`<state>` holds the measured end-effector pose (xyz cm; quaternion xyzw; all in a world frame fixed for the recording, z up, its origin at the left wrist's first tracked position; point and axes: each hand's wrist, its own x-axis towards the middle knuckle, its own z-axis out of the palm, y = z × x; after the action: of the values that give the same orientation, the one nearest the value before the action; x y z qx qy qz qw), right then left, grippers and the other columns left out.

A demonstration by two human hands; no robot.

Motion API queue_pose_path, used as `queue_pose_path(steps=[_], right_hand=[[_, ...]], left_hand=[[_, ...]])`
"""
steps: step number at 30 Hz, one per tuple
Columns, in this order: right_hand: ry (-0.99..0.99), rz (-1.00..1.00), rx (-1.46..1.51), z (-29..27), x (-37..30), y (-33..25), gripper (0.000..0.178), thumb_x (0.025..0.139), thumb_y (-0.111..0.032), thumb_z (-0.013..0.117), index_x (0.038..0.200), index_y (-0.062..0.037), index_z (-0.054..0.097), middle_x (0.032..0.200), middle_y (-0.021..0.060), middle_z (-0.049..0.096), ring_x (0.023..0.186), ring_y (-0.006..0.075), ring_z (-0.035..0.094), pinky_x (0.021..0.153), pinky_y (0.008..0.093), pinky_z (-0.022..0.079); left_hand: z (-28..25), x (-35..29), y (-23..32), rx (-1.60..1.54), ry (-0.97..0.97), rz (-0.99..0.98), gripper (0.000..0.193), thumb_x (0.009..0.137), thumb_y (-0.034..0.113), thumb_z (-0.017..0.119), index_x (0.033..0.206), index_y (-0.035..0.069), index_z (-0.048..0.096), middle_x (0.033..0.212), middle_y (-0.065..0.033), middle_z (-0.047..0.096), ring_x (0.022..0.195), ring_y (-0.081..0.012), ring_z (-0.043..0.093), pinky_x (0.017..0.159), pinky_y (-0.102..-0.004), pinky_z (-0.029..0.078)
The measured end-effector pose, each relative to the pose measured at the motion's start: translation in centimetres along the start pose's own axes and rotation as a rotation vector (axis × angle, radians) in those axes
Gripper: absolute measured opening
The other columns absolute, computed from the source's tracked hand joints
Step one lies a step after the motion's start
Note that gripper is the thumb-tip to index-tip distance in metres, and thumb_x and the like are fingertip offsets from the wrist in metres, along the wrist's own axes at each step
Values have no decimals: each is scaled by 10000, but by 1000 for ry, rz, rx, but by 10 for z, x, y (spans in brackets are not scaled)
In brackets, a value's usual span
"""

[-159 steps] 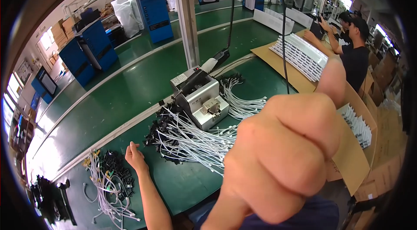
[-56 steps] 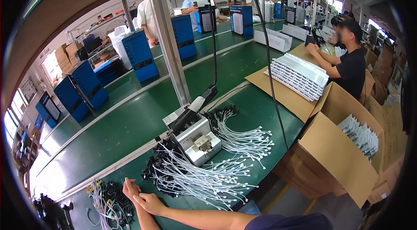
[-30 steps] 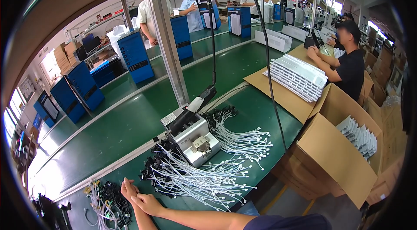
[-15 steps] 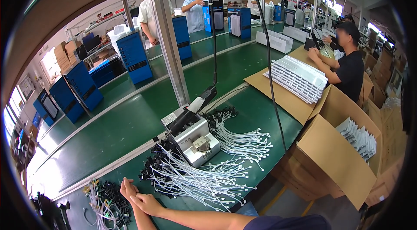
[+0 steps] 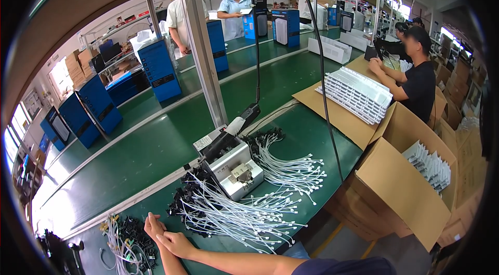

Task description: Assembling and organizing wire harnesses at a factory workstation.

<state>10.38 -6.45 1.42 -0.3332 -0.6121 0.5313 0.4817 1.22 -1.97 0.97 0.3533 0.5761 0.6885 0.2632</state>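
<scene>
My left hand (image 5: 153,226) rests at the table's near edge, its fingers loosely stretched and nothing seen in them. Across its wrist lies my right hand (image 5: 176,245), also without a visible object, its fingers partly hidden. Just left of them is a tangle of black connectors and grey-white cables (image 5: 130,246). To the right, a large bundle of white cables with black ends (image 5: 234,212) spreads over the green table. A second white cable bundle (image 5: 288,166) lies beyond it. Between the bundles stands a silver metal fixture with a black lever clamp (image 5: 234,171), touched by neither hand.
A green conveyor (image 5: 140,158) runs behind the table, with blue boxes (image 5: 160,70) on its far side. A metal post (image 5: 200,46) and hanging black cables stand in front. White slotted panels (image 5: 356,93) and an open carton (image 5: 403,192) are at right, near a co-worker (image 5: 418,75).
My hands stay where they were. Across the line, a co-worker in light blue has lowered a hand and holds something white. At far right, another person's head shows behind the worker in black.
</scene>
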Motion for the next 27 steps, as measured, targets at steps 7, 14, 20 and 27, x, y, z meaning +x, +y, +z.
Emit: queue_pose_path(steps=[7, 14, 20, 27], right_hand=[[-1, 2, 3, 0, 0, -1, 378, 865, -303, 497, 706, 36, 549, 569, 137, 550, 482, 184, 528, 459, 324, 385], [-1, -13, 7, -1, -1, -3, 388, 869, -310, 493, 700, 36, 543, 559, 126, 543, 474, 167, 510, 455, 317, 379], [12, -21, 12, -1, -1, -4, 393, 867, -312, 500, 683, 34, 534, 544, 121, 531, 459, 160, 494, 444, 316, 369], [23, -18, 24, 0, -1, -4, 397, 863, -311, 509, 671, 36, 525, 528, 128, 513, 442, 158, 466, 431, 318, 354]], left_hand=[[-1, 1, 0, -20, -14, 0, 365, 875, 314, 514, 649, 28, 532, 392, 37, 321, 315, -43, 274, 314, -203, 205], [-1, 1, 0, -16, -2, -2, 364, 874, 313, 516, 650, 26, 536, 388, 37, 320, 313, -43, 274, 313, -203, 205], [-2, 2, -4, -23, 6, -2, 360, 871, 304, 524, 654, 17, 541, 386, 32, 327, 310, -44, 272, 310, -202, 216], [-3, 4, -6, -34, 5, 0, 360, 868, 300, 530, 647, 16, 542, 383, 28, 330, 306, -45, 268, 303, -200, 221]])
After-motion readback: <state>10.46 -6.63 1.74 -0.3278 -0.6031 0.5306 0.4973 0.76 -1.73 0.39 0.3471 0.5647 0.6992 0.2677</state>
